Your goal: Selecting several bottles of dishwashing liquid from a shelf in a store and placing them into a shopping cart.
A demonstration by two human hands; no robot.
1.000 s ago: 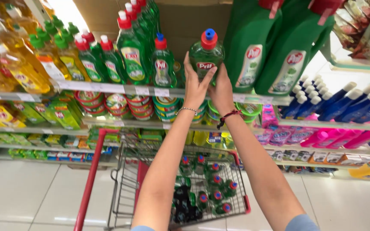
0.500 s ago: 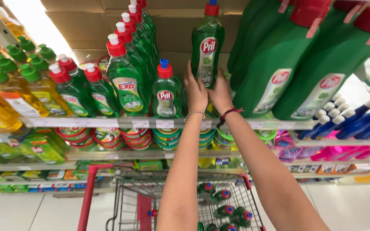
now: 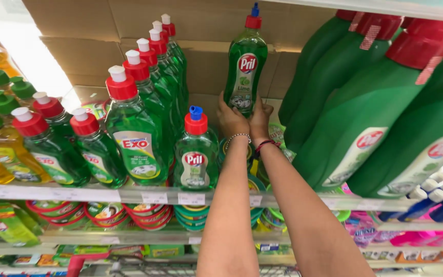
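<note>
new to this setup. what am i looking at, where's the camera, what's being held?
There is no machine here: a person works with two bare hands, and the single camera sits on their head, looking along their arms. Both arms reach up to a shop shelf. The left hand and right hand together clasp the base of a tall green dish-soap bottle with a red and blue cap, held upright near the back of the shelf. Beside it stand a short green bottle, a row of green bottles with red caps and large green jugs. A red trolley shows below.
</note>
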